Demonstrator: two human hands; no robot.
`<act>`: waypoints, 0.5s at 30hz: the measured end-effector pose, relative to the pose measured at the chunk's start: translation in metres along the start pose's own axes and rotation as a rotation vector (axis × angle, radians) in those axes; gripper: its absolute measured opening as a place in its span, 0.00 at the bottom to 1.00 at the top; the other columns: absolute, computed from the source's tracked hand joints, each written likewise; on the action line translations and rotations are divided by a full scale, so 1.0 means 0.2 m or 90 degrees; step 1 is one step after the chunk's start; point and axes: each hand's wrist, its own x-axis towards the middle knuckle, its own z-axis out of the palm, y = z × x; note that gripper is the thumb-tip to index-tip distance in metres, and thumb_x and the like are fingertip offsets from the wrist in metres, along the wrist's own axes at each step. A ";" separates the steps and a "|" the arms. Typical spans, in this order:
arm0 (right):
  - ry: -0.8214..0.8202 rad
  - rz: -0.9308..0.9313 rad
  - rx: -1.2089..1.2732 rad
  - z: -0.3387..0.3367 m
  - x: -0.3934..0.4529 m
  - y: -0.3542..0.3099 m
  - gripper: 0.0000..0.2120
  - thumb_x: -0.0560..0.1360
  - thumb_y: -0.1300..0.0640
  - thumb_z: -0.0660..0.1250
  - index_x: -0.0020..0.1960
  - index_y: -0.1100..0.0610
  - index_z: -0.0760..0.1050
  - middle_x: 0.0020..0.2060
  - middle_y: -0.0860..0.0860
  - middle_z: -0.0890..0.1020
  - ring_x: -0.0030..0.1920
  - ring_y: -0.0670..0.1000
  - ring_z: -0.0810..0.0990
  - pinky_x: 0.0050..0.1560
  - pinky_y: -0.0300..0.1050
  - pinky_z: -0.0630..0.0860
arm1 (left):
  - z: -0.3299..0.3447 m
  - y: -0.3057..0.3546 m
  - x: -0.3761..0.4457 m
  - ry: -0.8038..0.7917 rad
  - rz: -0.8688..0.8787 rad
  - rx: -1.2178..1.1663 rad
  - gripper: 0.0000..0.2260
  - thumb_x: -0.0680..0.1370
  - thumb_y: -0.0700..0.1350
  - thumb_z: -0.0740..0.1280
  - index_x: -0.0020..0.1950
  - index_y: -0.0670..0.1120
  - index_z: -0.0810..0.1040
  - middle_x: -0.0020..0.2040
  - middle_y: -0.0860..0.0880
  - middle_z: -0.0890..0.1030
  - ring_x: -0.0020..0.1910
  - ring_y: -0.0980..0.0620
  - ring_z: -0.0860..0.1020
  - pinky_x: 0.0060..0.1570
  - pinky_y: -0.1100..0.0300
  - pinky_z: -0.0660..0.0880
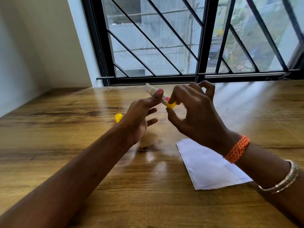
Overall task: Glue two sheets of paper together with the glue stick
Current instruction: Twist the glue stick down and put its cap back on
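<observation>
A white glue stick (152,91) with a yellow base is held in the air above the wooden table (65,129), its uncapped tip pointing away towards the window. My left hand (139,117) pinches its body between thumb and fingers. My right hand (195,111) grips the yellow base knob (171,105) with its fingertips. The yellow cap (118,117) lies on the table just left of my left hand. White paper (209,167) lies flat on the table under my right wrist; how many sheets it holds cannot be told.
A black barred window (197,46) runs along the table's far edge. A white wall (24,55) closes the left side. My right wrist wears an orange braided band (237,148) and metal bangles (286,178).
</observation>
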 end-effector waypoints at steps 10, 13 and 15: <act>-0.138 0.681 0.879 0.00 0.04 0.01 0.03 0.75 0.58 0.66 0.44 0.57 0.73 0.31 0.50 0.81 0.33 0.47 0.76 0.41 0.42 0.72 | -0.02 0.00 0.03 0.015 0.047 0.038 0.07 0.76 0.48 0.63 0.50 0.50 0.78 0.48 0.58 0.79 0.53 0.58 0.72 0.54 0.53 0.66; -0.056 0.383 0.502 0.01 0.02 -0.01 0.08 0.74 0.60 0.69 0.41 0.56 0.69 0.31 0.50 0.80 0.33 0.47 0.73 0.36 0.40 0.71 | 0.00 -0.01 0.02 0.058 0.024 0.076 0.17 0.75 0.52 0.65 0.59 0.45 0.77 0.54 0.54 0.78 0.58 0.53 0.71 0.51 0.55 0.67; -0.034 0.064 0.138 0.03 -0.01 0.01 0.09 0.72 0.61 0.69 0.45 0.55 0.68 0.34 0.48 0.76 0.36 0.50 0.72 0.44 0.46 0.68 | -0.01 -0.02 0.01 0.062 0.003 0.092 0.16 0.74 0.56 0.64 0.56 0.48 0.78 0.57 0.53 0.78 0.60 0.52 0.70 0.49 0.56 0.66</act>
